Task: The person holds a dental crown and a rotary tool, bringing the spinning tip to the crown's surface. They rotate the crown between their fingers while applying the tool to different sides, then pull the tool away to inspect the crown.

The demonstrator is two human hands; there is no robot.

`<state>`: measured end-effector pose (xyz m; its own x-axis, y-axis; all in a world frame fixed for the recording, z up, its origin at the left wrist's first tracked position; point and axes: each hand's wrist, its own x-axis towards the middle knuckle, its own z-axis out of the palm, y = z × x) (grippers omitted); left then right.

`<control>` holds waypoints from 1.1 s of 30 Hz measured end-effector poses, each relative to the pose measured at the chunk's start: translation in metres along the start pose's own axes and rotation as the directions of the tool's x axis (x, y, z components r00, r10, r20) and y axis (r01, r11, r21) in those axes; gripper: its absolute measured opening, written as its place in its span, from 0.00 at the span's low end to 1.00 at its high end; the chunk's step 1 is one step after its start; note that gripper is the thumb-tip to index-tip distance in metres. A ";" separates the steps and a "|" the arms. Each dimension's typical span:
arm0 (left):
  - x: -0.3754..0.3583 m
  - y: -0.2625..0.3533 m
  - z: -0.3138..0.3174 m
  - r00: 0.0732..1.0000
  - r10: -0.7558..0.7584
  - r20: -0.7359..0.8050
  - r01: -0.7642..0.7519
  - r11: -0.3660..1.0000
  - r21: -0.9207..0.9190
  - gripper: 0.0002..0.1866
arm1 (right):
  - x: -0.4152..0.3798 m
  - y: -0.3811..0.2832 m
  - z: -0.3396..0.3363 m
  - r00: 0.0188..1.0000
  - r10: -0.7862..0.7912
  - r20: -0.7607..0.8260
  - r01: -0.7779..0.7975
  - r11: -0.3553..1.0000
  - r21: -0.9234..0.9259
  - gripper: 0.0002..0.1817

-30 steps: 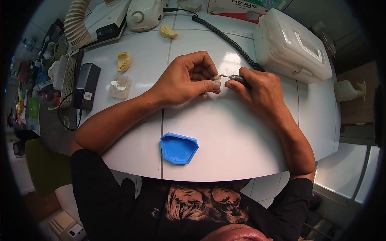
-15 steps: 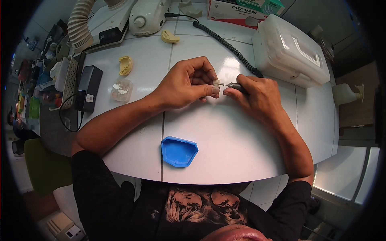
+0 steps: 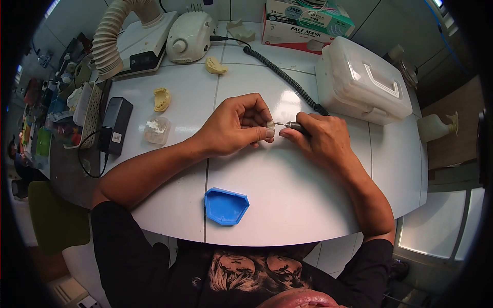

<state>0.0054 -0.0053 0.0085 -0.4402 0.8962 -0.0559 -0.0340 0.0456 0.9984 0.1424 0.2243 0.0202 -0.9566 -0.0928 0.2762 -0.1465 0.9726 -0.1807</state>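
My left hand (image 3: 233, 126) pinches a small off-white piece (image 3: 270, 124) between thumb and fingertips; it may be a dental piece, but the fingers cover most of it. In my right hand (image 3: 326, 134) is a dark rotary handpiece (image 3: 297, 127), gripped like a pen. Its thin metal bit points left and meets or nearly meets the small piece; contact is too small to tell. Both hands are just above the white tabletop (image 3: 287, 205). Closer to my body lies a blue angular tray (image 3: 226, 208).
Yellowish dental models (image 3: 162, 99) and a clear little box (image 3: 157, 130) lie left of my hands. A white control unit (image 3: 189, 43) feeds a coiled cord (image 3: 285, 77). A translucent case (image 3: 362, 79) stands right, a hose (image 3: 105, 46) and black adapter (image 3: 115, 126) left.
The whole view has shifted, so the table and hands appear slightly lower. Both hands keep their holds, with the piece and bit still close together.
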 end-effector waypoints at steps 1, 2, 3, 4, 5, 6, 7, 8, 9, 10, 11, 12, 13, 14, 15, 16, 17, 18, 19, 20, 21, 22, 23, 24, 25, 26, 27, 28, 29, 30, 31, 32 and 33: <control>0.000 0.000 0.000 1.000 -0.004 0.002 0.004 1.000 0.000 0.14 | 0.000 -0.001 0.000 1.000 -0.009 -0.002 0.009 1.000 0.006 0.30; 0.000 0.000 0.000 1.000 -0.004 0.002 0.004 1.000 -0.002 0.14 | 0.000 -0.001 -0.001 1.000 -0.019 -0.005 0.019 1.000 0.012 0.30; 0.001 0.000 -0.001 1.000 -0.003 0.002 0.003 1.000 -0.005 0.14 | 0.001 0.000 -0.001 1.000 -0.012 -0.011 0.012 1.000 0.006 0.30; 0.000 -0.001 0.000 1.000 -0.005 0.002 0.005 1.000 -0.008 0.14 | 0.001 0.001 0.001 1.000 -0.004 -0.017 0.004 1.000 0.002 0.30; 0.000 -0.001 0.000 1.000 0.001 0.004 -0.001 1.000 -0.006 0.14 | 0.001 0.002 0.002 1.000 0.005 -0.022 -0.005 1.000 -0.002 0.30; -0.001 -0.001 0.000 1.000 0.006 0.007 -0.006 1.000 -0.004 0.14 | 0.001 0.001 0.001 1.000 0.000 -0.013 0.000 1.000 0.001 0.30; -0.001 -0.001 0.001 1.000 0.012 0.010 -0.012 1.000 -0.003 0.14 | 0.000 0.000 -0.001 1.000 -0.005 -0.003 0.005 1.000 0.005 0.30; 0.000 -0.001 0.001 1.000 0.011 0.007 -0.011 1.000 -0.007 0.14 | 0.001 -0.001 -0.002 1.000 -0.011 0.005 0.011 1.000 0.008 0.30; 0.000 -0.001 0.001 1.000 0.011 0.003 -0.010 1.000 -0.011 0.14 | 0.001 0.000 -0.001 1.000 -0.007 0.001 0.007 1.000 0.005 0.30; 0.000 -0.001 0.001 1.000 0.009 0.000 -0.009 1.000 -0.016 0.14 | 0.001 0.001 0.000 1.000 -0.002 -0.003 0.002 1.000 0.003 0.30; 0.000 -0.001 0.001 1.000 0.010 -0.001 -0.010 1.000 -0.009 0.13 | 0.001 0.002 0.001 1.000 0.003 -0.008 -0.003 1.000 0.000 0.30; -0.001 0.000 0.001 1.000 0.011 -0.003 -0.011 1.000 -0.001 0.13 | 0.001 0.002 0.000 1.000 -0.005 -0.005 0.005 1.000 0.007 0.30; -0.001 0.000 0.002 1.000 0.013 -0.004 -0.013 1.000 0.006 0.12 | 0.000 0.000 -0.001 1.000 -0.013 -0.003 0.013 1.000 0.014 0.29; -0.001 0.001 0.002 1.000 0.010 -0.009 -0.010 1.000 -0.002 0.12 | 0.000 0.000 -0.001 1.000 -0.022 -0.001 0.022 1.000 0.020 0.29; -0.001 0.002 0.002 1.000 0.006 -0.014 -0.006 1.000 -0.010 0.12 | 0.000 0.000 -0.001 1.000 -0.011 0.004 0.011 1.000 0.007 0.29; -0.001 0.003 0.003 1.000 0.003 -0.019 -0.003 1.000 -0.018 0.12 | 0.001 0.000 -0.001 1.000 0.000 0.010 0.000 1.000 -0.006 0.29; -0.002 0.002 0.003 1.000 -0.001 -0.014 0.001 1.000 -0.011 0.12 | 0.001 0.001 -0.001 1.000 0.010 0.011 -0.010 1.000 -0.023 0.30; -0.003 -0.001 0.003 1.000 -0.004 -0.009 0.004 1.000 -0.004 0.13 | 0.000 -0.001 -0.002 1.000 0.003 0.014 -0.003 1.000 -0.010 0.30; -0.001 -0.001 0.001 1.000 0.002 -0.005 -0.002 1.000 0.011 0.13 | -0.001 -0.003 -0.003 1.000 -0.009 0.007 0.009 1.000 -0.003 0.30; 0.001 0.001 -0.001 1.000 0.011 -0.006 -0.011 1.000 0.011 0.13 | 0.001 -0.003 -0.004 1.000 -0.023 -0.002 0.023 1.000 0.003 0.30; 0.000 0.000 0.001 1.000 0.010 -0.007 -0.009 1.000 0.003 0.13 | 0.000 -0.002 -0.003 1.000 -0.005 -0.005 0.005 1.000 0.012 0.30; -0.001 0.000 0.001 1.000 0.004 -0.008 -0.004 1.000 -0.005 0.13 | 0.002 -0.002 -0.003 1.000 -0.002 0.004 0.002 1.000 0.001 0.30; -0.001 0.000 0.002 1.000 0.003 -0.006 -0.003 1.000 -0.011 0.13 | 0.002 -0.001 -0.003 1.000 0.002 0.014 -0.002 1.000 -0.010 0.30; -0.001 0.000 0.002 1.000 0.006 -0.009 -0.006 1.000 -0.007 0.13 | 0.001 -0.001 -0.003 1.000 0.008 0.029 -0.008 1.000 -0.017 0.30; -0.003 -0.001 0.004 1.000 0.003 -0.011 -0.003 1.000 -0.009 0.13 | -0.003 -0.003 -0.003 0.999 0.013 0.036 -0.012 1.000 -0.009 0.30; -0.001 0.001 0.002 1.000 0.016 -0.016 -0.016 1.000 0.002 0.13 | 0.000 -0.003 -0.004 1.000 0.009 0.025 -0.009 1.000 -0.010 0.30; 0.000 0.000 0.001 1.000 0.019 -0.015 -0.019 1.000 0.004 0.13 | 0.000 -0.003 -0.004 1.000 0.010 0.023 -0.010 1.000 -0.006 0.30; 0.000 -0.002 0.002 1.000 0.017 -0.011 -0.017 1.000 0.002 0.13 | -0.001 -0.004 -0.004 1.000 0.011 0.020 -0.011 1.000 -0.007 0.31; 0.000 -0.003 0.001 1.000 0.020 -0.008 -0.020 1.000 0.003 0.13 | 0.001 -0.003 -0.003 1.000 0.010 0.013 -0.010 1.000 -0.010 0.31; 0.000 -0.003 0.002 1.000 0.016 -0.008 -0.016 1.000 0.003 0.13 | 0.000 -0.003 -0.003 1.000 0.010 0.008 -0.009 1.000 -0.011 0.31; -0.001 -0.003 0.003 1.000 0.013 -0.011 -0.013 1.000 0.003 0.13 | 0.000 -0.003 -0.003 1.000 0.010 0.012 -0.010 1.000 -0.006 0.31; 0.000 -0.001 0.001 1.000 0.018 -0.015 -0.018 1.000 0.008 0.13 | 0.002 -0.003 -0.003 1.000 0.007 0.010 -0.007 1.000 -0.005 0.31; -0.001 -0.001 0.002 1.000 0.015 -0.017 -0.015 1.000 0.003 0.13 | 0.000 -0.004 -0.003 1.000 0.009 0.018 -0.009 1.000 0.000 0.31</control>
<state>0.0076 -0.0054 0.0073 -0.4555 0.8893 -0.0412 -0.0248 0.0336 0.9991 0.1439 0.2215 0.0240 -0.9623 -0.0876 0.2575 -0.1377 0.9733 -0.1835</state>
